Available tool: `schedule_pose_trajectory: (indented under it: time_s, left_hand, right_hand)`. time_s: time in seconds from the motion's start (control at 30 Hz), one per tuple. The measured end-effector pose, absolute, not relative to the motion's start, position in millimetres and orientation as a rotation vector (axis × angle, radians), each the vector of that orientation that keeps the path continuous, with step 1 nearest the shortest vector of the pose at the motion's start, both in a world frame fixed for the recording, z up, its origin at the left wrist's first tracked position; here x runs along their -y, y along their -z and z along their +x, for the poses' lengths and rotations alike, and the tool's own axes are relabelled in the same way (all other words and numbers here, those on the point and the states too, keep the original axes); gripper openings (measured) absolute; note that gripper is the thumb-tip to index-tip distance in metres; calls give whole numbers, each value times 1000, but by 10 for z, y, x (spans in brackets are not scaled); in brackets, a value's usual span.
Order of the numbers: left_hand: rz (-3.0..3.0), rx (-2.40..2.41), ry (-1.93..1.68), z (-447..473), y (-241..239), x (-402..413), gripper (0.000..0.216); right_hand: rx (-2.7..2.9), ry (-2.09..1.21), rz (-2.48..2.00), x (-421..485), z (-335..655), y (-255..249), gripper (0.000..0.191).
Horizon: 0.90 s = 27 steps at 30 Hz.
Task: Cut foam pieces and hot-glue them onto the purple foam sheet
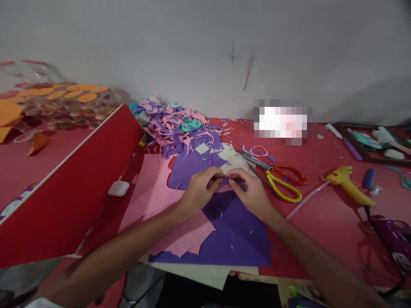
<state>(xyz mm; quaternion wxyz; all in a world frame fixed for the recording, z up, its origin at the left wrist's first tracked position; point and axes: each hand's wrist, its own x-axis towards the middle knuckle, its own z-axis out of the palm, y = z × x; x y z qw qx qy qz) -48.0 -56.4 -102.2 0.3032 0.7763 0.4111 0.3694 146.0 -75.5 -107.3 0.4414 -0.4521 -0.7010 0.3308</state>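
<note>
My left hand (pixel 203 187) and my right hand (pixel 248 186) meet above the middle of the table, fingertips pinched together. Between them is a small purple piece (pixel 225 180), which looks like cut craft foam; most of it is hidden by the fingers. Beneath the hands lie a large purple sheet (pixel 239 235) and a pink sheet (pixel 173 229) with cut edges. Another purple sheet (pixel 192 164), with notches along its edge, lies just beyond. Scissors (pixel 282 179) with one red and one yellow handle rest to the right of my right hand.
Pink and purple scraps (pixel 173 128) are heaped against the wall. A yellow glue gun (pixel 348 184) with a glue stick lies at right, near a dark-framed tray (pixel 356 159). A red upright divider (pixel 80 184) stands at left, beside a white case (pixel 118 188). Orange discs in clear bags (pixel 73 96) lie beyond it.
</note>
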Motion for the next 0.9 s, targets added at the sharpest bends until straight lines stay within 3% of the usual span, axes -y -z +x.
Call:
schedule_pose_trajectory:
  time_s: [0.9]
  left_hand:
    - [2203,-1185,-888,-526,1055,582,17]
  right_hand:
    - [1663,-848,-1080,741,1402,1089,11]
